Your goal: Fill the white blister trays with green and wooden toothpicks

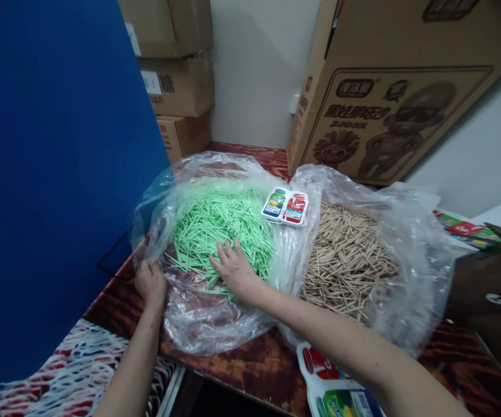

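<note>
A clear plastic bag (207, 330) lies spread open on the table, with a heap of thin light-green sticks (222, 223) inside it. My left hand (151, 284) is closed on the bag's left edge, its fingertips partly hidden by the film. On the front of the green heap rests my right hand (235, 269), fingers spread and pointing away from me, with nothing visibly gripped. To the right, a second clear bag (424, 260) holds brown sticks (348, 255) of similar size. Between the heaps lies a small green-and-red printed double pack (285, 205).
A large printed carton (389, 116) stands behind the bags. Stacked cartons (180, 87) rise at the back left, beside a tall blue panel (54, 174). A larger printed pack (315, 370) lies under my right forearm. An opened brown box (489, 289) stands at right.
</note>
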{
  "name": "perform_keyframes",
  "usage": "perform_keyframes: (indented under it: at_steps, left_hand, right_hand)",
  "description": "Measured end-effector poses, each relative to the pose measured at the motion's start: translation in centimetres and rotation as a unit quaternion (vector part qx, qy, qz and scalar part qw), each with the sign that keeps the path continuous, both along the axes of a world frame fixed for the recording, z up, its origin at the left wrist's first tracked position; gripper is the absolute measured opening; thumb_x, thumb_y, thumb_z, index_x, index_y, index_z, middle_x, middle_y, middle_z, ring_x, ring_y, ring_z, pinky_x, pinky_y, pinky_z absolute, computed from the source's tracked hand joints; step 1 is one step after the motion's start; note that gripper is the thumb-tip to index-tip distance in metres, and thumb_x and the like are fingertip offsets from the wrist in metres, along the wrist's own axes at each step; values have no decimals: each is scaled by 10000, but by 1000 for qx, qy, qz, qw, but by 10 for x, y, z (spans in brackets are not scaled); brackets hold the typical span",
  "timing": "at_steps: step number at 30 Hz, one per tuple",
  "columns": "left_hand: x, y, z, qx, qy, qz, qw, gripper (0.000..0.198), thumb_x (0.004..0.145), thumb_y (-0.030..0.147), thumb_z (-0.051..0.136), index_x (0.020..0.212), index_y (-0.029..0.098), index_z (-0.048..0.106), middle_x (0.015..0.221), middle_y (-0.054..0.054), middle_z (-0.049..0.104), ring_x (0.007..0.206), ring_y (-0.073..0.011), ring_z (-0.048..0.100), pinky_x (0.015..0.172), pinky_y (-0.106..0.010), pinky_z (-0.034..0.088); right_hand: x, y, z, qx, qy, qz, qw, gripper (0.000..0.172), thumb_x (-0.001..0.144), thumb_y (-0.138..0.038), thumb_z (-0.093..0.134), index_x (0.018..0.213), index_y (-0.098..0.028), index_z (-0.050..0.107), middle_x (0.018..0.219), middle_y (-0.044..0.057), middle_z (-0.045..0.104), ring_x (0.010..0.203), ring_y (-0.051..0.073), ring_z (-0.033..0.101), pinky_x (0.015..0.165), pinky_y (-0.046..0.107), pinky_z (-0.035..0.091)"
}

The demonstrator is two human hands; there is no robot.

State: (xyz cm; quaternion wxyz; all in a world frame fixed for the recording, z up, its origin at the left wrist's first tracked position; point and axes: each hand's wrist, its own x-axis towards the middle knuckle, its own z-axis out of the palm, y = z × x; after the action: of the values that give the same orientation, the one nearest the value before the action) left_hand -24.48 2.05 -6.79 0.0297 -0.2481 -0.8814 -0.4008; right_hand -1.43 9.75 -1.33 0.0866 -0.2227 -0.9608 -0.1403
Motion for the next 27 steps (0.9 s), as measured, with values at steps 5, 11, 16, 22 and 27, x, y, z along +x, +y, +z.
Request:
perform_keyframes:
  at_steps: [5, 11, 16, 22, 27]
  left_hand:
    - [0, 0, 0, 0, -5, 1, 1000, 199, 830, 280, 480, 841, 175, 649, 762, -86, 654, 739, -253, 592, 688, -350, 426]
    - [-1, -2, -1, -14, 2, -8, 1000, 209, 837, 266, 462, 872, 169, 643, 777, -91, 660, 741, -251, 588, 674, -330, 408]
    - [-3, -2, -3, -11, 5, -10, 1000, 199, 843, 270, 461, 859, 173, 634, 786, -85, 659, 744, -239, 580, 680, -319, 398]
    - [-4, -2, -5, -11, 4, -9, 1000, 188, 841, 274, 466, 844, 178, 628, 776, -74, 653, 734, -234, 572, 679, -318, 396]
    - [-3, 0, -3, -12, -1, 0, 1000, 183, 837, 270, 473, 852, 174, 629, 771, -75, 648, 738, -240, 570, 685, -324, 397]
  right_hand:
    - [16, -20, -5, -48, 30, -81, 995, 606, 853, -365, 576, 1393, -155, 398, 1498, 240, 286, 1359, 394, 294, 1083, 642, 109]
    - [26, -30, 10, -109, 35, -107, 988, 695, 767, -415, 681, 1372, -164, 446, 1547, 207, 183, 1415, 420, 103, 1096, 630, 73]
    - [42, -40, 16, -140, 29, -106, 984, 590, 794, -196, 625, 1361, -234, 465, 1511, 165, 312, 1415, 388, 155, 1094, 612, 106]
    - [72, -34, 13, -166, 78, -105, 977, 663, 788, -2, 463, 1418, -189, 384, 1448, 137, 431, 1397, 303, 256, 1092, 539, 239]
    - [56, -45, 17, -129, 150, -145, 969, 515, 860, -109, 431, 1374, -65, 423, 1415, 181, 457, 1402, 309, 237, 1121, 520, 233]
